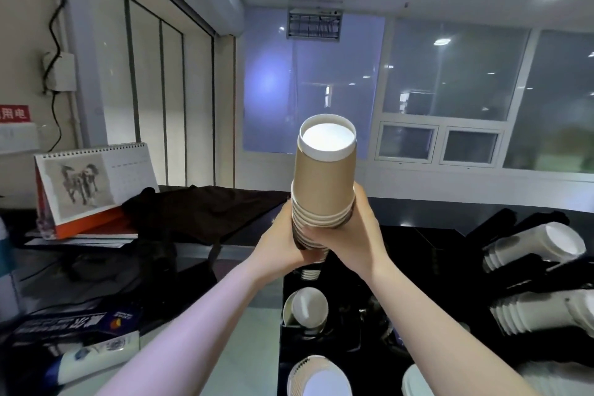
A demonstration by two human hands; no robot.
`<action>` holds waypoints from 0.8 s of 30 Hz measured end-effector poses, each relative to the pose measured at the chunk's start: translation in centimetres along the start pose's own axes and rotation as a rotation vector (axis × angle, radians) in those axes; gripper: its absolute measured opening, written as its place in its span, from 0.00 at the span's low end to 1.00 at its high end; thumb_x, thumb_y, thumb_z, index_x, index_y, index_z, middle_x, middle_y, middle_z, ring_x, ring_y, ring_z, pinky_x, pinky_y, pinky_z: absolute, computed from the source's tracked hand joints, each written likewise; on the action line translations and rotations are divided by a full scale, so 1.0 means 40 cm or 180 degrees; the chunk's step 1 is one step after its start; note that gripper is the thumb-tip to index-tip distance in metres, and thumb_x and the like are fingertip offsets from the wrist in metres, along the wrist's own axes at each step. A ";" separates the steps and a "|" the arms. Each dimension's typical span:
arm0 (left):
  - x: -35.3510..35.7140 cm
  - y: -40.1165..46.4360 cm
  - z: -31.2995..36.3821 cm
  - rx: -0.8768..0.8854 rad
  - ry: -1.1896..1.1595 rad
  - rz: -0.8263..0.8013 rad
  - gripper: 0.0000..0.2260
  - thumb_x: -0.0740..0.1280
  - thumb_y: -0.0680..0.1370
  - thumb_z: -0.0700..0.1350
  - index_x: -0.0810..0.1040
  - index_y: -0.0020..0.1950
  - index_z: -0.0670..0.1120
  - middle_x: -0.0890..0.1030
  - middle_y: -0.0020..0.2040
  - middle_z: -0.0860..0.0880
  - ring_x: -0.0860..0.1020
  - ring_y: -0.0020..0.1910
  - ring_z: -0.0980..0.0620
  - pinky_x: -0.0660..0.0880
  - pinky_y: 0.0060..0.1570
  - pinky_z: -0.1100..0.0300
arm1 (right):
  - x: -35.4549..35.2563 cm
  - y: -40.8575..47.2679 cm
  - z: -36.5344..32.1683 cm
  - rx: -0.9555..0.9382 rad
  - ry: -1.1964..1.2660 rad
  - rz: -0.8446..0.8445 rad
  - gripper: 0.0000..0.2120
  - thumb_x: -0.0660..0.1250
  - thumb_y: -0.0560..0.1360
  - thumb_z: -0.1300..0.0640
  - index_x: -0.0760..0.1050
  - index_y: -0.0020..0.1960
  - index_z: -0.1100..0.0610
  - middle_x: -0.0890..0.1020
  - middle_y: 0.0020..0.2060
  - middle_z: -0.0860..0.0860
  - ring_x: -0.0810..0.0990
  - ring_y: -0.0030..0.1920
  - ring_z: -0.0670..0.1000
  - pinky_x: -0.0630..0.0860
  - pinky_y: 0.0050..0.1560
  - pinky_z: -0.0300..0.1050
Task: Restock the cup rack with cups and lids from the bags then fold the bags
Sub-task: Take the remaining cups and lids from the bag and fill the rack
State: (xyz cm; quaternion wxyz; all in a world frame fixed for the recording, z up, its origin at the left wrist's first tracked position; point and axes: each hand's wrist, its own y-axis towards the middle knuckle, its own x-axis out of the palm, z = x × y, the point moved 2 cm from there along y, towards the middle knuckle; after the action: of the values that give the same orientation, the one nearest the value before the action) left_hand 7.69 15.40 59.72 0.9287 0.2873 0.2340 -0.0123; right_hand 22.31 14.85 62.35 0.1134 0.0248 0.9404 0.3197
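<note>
Gripping nested brown paper cups [324,180], both hands

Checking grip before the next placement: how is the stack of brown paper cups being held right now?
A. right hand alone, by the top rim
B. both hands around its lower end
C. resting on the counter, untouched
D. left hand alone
B: the left hand and the right hand both wrap the lower end of the stack of brown cups, which is raised above the black cup rack.
</note>
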 end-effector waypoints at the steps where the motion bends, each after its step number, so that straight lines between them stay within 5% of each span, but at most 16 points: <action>1: 0.003 0.001 0.002 -0.0004 0.0103 0.0039 0.39 0.78 0.61 0.53 0.61 0.65 0.70 0.73 0.60 0.70 0.71 0.59 0.72 0.73 0.55 0.58 | -0.001 -0.003 -0.001 -0.0008 0.0015 0.0026 0.40 0.82 0.56 0.45 0.69 0.64 0.44 0.82 0.54 0.43 0.81 0.55 0.45 0.80 0.53 0.53; 5: 0.004 0.000 -0.010 0.0016 0.0418 0.0091 0.42 0.76 0.62 0.58 0.53 0.67 0.72 0.69 0.56 0.80 0.68 0.52 0.80 0.69 0.46 0.70 | -0.006 -0.003 -0.016 -0.0061 0.0212 -0.0018 0.40 0.82 0.57 0.47 0.69 0.65 0.49 0.82 0.55 0.48 0.81 0.56 0.51 0.79 0.54 0.59; 10: 0.000 -0.018 -0.014 -0.0066 0.0345 0.0119 0.39 0.74 0.64 0.52 0.57 0.68 0.65 0.72 0.51 0.76 0.75 0.48 0.68 0.68 0.39 0.75 | -0.020 -0.009 -0.104 -0.0371 0.0111 0.0041 0.40 0.80 0.56 0.46 0.67 0.64 0.45 0.81 0.55 0.44 0.80 0.56 0.48 0.79 0.53 0.58; 15: -0.030 -0.090 0.042 0.0236 0.0010 0.0275 0.32 0.72 0.67 0.49 0.61 0.63 0.73 0.73 0.59 0.71 0.73 0.59 0.69 0.70 0.51 0.74 | -0.045 -0.069 -0.186 -0.0614 0.0553 -0.0103 0.39 0.80 0.56 0.49 0.68 0.63 0.56 0.82 0.52 0.49 0.81 0.54 0.50 0.79 0.51 0.54; 18: -0.066 -0.139 0.083 0.0463 -0.0363 0.0322 0.39 0.75 0.70 0.38 0.59 0.72 0.60 0.72 0.65 0.66 0.70 0.66 0.64 0.67 0.58 0.74 | -0.059 -0.105 -0.221 -0.0683 0.0670 -0.0219 0.32 0.80 0.56 0.50 0.69 0.54 0.56 0.81 0.40 0.40 0.80 0.41 0.41 0.75 0.40 0.36; 22: -0.101 -0.209 0.153 0.0784 -0.0602 0.0365 0.51 0.79 0.64 0.38 0.51 0.78 0.50 0.70 0.70 0.55 0.69 0.70 0.55 0.69 0.64 0.61 | -0.058 -0.158 -0.236 -0.0482 0.0643 -0.0633 0.37 0.80 0.56 0.52 0.68 0.61 0.54 0.82 0.50 0.48 0.82 0.52 0.49 0.78 0.45 0.42; 24: -0.092 -0.232 0.182 0.0921 -0.0722 0.0360 0.47 0.78 0.64 0.35 0.56 0.76 0.50 0.73 0.67 0.55 0.72 0.66 0.56 0.72 0.59 0.66 | -0.053 -0.183 -0.230 -0.0367 0.0545 -0.0827 0.39 0.80 0.57 0.52 0.67 0.64 0.51 0.82 0.53 0.47 0.81 0.55 0.48 0.79 0.47 0.44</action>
State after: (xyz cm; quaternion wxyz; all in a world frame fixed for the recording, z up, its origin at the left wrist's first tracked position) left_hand 6.06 3.32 61.72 0.8974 0.4273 0.1071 -0.0259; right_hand 22.45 3.30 65.42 0.0743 -0.1309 0.9220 0.3568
